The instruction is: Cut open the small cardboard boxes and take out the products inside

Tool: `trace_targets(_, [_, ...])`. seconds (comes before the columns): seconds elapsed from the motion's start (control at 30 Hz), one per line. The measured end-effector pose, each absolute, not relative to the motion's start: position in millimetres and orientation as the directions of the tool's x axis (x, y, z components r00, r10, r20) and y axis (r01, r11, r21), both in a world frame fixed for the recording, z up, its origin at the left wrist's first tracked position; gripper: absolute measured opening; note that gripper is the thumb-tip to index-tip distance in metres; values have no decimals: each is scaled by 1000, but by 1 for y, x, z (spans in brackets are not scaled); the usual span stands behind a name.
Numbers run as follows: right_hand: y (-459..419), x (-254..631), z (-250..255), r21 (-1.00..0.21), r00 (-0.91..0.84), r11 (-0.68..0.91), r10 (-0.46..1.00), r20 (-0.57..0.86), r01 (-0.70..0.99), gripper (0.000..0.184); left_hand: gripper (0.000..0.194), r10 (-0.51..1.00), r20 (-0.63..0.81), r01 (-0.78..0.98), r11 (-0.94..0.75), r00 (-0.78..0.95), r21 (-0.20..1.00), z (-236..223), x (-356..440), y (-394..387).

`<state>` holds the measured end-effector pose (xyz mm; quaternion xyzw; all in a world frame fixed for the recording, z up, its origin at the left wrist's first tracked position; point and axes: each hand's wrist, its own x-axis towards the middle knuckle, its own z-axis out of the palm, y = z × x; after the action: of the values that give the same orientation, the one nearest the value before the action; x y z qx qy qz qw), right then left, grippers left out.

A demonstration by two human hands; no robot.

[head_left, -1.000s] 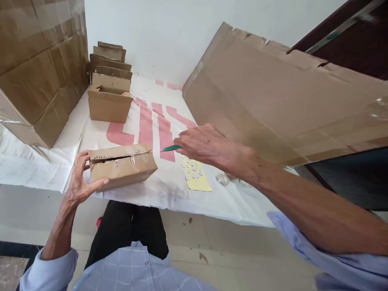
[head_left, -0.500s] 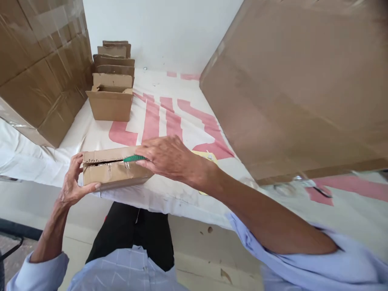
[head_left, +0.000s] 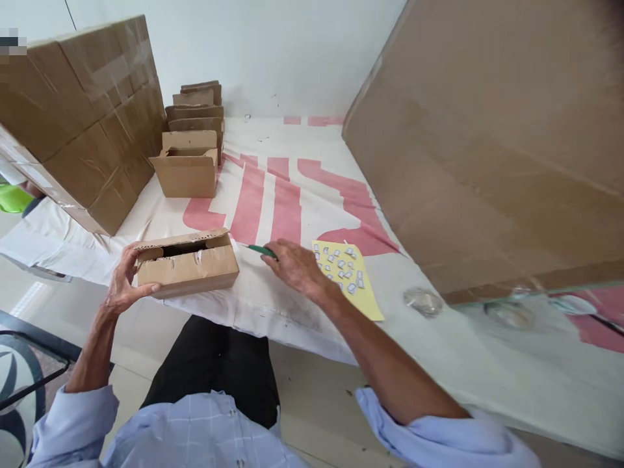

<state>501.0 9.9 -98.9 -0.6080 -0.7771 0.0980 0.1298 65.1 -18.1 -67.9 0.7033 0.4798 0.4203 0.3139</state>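
1. Cloth (head_left: 322,211): broad red strokes (head_left: 287,208) that cannot be read as any word or number.
2. Yellow sheet (head_left: 368,302): small pale pieces (head_left: 351,288); any print on them is too small to make out.

The brown box (head_left: 195,272) sits left of centre, lid ajar; the green tool (head_left: 262,250), near centre, points left.

Bright diffuse light, soft shadows, blurry right

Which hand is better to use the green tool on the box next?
Probably the right hand: it holds the green tool near the box. The left hand grips the box's left end.
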Motion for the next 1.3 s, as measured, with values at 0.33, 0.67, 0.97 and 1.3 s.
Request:
trace_targets(0.33, [-4,451,-107,-655,-156,463,868,472,597,27,96,929,228,462,-346,292,817,-65,57,3])
trace_targets(0.67, [-2,438,-64,-703,-331,512,858,393,494,26,89,921,259,491,-377,291,786,-68,62,-1])
trace_targets(0.97, [3,425,-62,-717,-269,564,826,495,410,16,88,918,231,493,-371,322,787,-64,68,-2])
trace_targets(1.3, [2,417,-69,-490,-231,670,692,684,558,22,87,916,231,493,-375,329,785,-62,69,-2])
